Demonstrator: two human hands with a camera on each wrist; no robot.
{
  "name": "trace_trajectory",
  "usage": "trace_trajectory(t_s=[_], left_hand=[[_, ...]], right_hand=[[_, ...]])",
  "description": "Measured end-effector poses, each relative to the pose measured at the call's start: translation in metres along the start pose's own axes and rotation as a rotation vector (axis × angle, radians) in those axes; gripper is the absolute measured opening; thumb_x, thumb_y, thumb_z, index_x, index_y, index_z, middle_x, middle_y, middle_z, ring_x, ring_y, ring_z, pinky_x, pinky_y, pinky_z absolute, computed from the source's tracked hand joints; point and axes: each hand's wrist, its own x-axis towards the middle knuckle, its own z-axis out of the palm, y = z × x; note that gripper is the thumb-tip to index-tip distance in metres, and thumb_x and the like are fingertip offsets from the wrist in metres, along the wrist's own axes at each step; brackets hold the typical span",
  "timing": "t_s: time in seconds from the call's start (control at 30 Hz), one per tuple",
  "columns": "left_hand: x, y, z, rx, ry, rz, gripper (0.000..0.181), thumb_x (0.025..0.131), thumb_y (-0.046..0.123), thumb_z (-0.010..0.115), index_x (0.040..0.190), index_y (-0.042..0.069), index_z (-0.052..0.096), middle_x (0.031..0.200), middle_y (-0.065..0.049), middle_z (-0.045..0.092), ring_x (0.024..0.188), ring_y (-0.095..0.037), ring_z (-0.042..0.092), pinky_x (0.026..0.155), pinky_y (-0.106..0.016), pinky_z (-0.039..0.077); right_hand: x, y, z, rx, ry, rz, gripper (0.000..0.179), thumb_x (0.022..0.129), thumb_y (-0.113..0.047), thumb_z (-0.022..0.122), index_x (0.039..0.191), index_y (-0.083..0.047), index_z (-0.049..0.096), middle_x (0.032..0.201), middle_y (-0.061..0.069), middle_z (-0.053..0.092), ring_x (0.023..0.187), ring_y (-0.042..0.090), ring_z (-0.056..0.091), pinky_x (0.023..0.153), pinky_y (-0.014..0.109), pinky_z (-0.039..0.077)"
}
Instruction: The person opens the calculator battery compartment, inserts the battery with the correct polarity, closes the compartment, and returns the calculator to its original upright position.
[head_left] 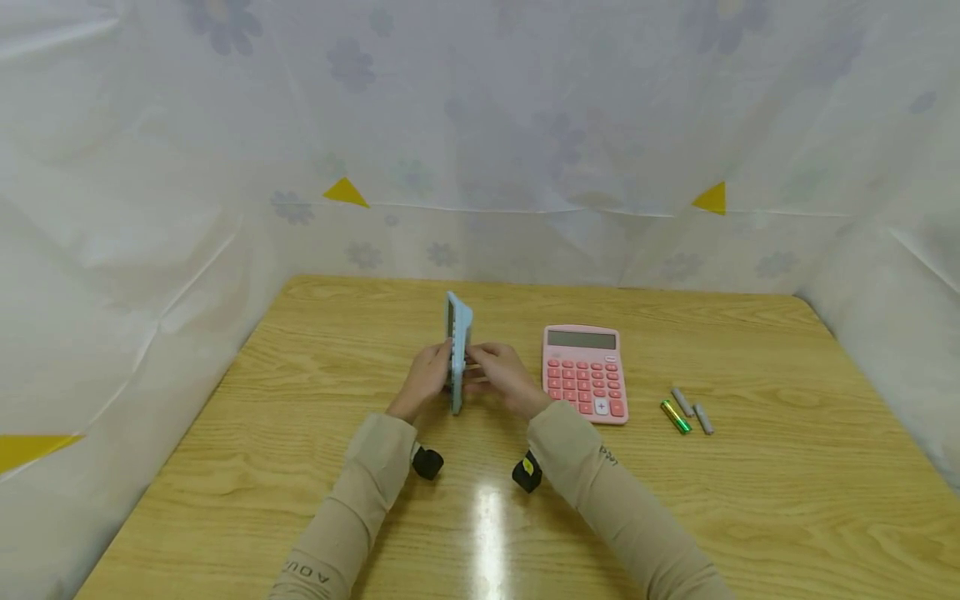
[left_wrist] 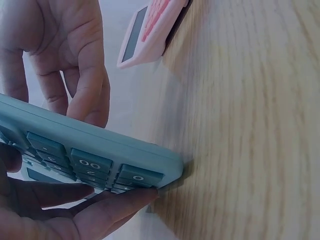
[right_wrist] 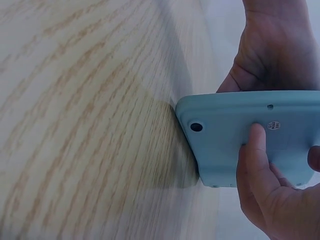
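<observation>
A light blue calculator (head_left: 459,367) stands on its long edge on the table. My left hand (head_left: 426,379) holds it from the key side; in the left wrist view its fingers (left_wrist: 117,207) lie along the keys near the 0. My right hand (head_left: 504,373) is at the back of the casing. There, in the right wrist view, one fingertip (right_wrist: 257,131) touches the back beside a small round sticker (right_wrist: 273,125), and the thumb (right_wrist: 314,159) is partly cut off by the frame. A round dark foot (right_wrist: 196,127) sits near the casing's corner.
Face up to the right lies a pink calculator (head_left: 583,354), partly covered by the right sleeve (head_left: 573,442). Further right are a green and gold battery (head_left: 676,417) and two grey batteries (head_left: 682,402). White flowered sheeting (head_left: 480,150) encloses the wooden table (head_left: 780,500).
</observation>
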Motion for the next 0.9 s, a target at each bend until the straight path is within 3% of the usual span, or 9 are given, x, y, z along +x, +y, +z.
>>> trace_trajectory(t_s=[0.17,0.4,0.57,0.9], left_hand=[[-0.0004,-0.0020,0.0003,-0.043,0.005,-0.001,0.050,0.099,0.030,0.027,0.108,-0.005,0.062,0.103,-0.018,0.061,0.095,-0.029,0.054,0.084,-0.041,0.042],[-0.0012,-0.0034,0.0008,-0.055,0.043,0.045,0.051,0.098,0.029,0.025,0.105,-0.006,0.062,0.101,-0.019,0.063,0.096,-0.030,0.056,0.085,-0.041,0.041],[-0.0026,-0.0024,-0.0007,-0.072,0.089,0.008,0.045,0.097,0.028,0.031,0.109,-0.007,0.057,0.103,-0.021,0.059,0.097,-0.032,0.054,0.085,-0.043,0.041],[-0.0012,-0.0040,-0.0045,-0.118,0.076,-0.047,0.042,0.097,0.023,0.028,0.112,-0.007,0.054,0.110,-0.022,0.056,0.103,-0.033,0.052,0.089,-0.043,0.040]], right_hand=[[0.0004,0.0001,0.0004,-0.005,-0.001,-0.002,0.038,0.096,-0.019,0.046,0.121,0.010,0.049,0.112,0.021,0.054,0.098,0.031,0.056,0.087,0.046,0.044],[-0.0010,-0.0016,0.0021,-0.006,0.001,-0.003,0.039,0.095,-0.020,0.050,0.120,0.010,0.050,0.109,0.019,0.054,0.091,0.026,0.058,0.087,0.046,0.043],[0.0007,0.0003,0.0023,-0.004,-0.009,-0.005,0.039,0.094,-0.020,0.051,0.120,0.010,0.049,0.110,0.021,0.055,0.094,0.028,0.058,0.087,0.046,0.044],[0.0031,0.0011,0.0043,-0.032,0.012,-0.003,0.039,0.092,-0.020,0.055,0.118,0.008,0.052,0.109,0.021,0.056,0.090,0.026,0.058,0.083,0.045,0.046]])
